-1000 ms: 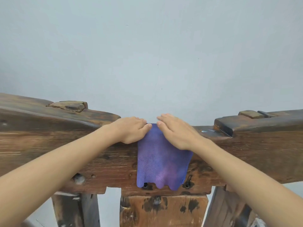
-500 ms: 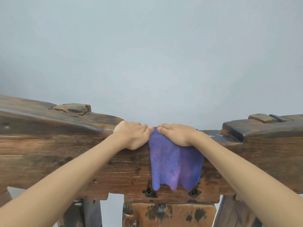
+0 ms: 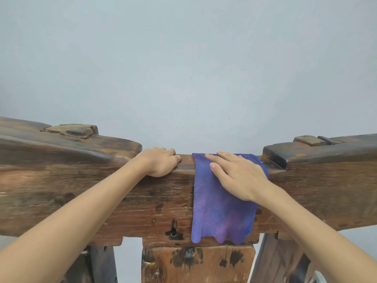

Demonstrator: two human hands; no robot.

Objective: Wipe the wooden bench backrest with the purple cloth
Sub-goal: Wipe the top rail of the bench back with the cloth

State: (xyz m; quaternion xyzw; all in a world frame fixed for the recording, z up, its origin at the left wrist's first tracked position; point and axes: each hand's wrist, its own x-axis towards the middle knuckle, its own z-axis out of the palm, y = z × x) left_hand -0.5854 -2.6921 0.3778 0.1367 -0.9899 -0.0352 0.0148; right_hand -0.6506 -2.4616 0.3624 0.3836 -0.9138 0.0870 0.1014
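Right hand (image 3: pixel 238 174) is laid flat on the purple cloth (image 3: pixel 220 207), fingers straight and spread a bit, pressing it down against the wooden bench backrest (image 3: pixel 142 201) rather than grabbing it. The fingertips reach up onto the top edge of the rail, with the thumb sticking out to the left over the fabric.

The cloth is draped over that top edge, in the low middle dip of the backrest, and hangs down the near face with a wavy bottom hem just above the lower rail. Its left edge hangs pretty straight.

Left hand (image 3: pixel 161 162) is just to the left of the cloth, not touching it, fingers curled over the top edge of the rail and gripping the wood.

Either side of the dip the wood steps up into thicker raised sections. Below, a wooden support block (image 3: pixel 197 264) sits under the middle. Pale grey wall (image 3: pixel 187 68) fills everything behind.
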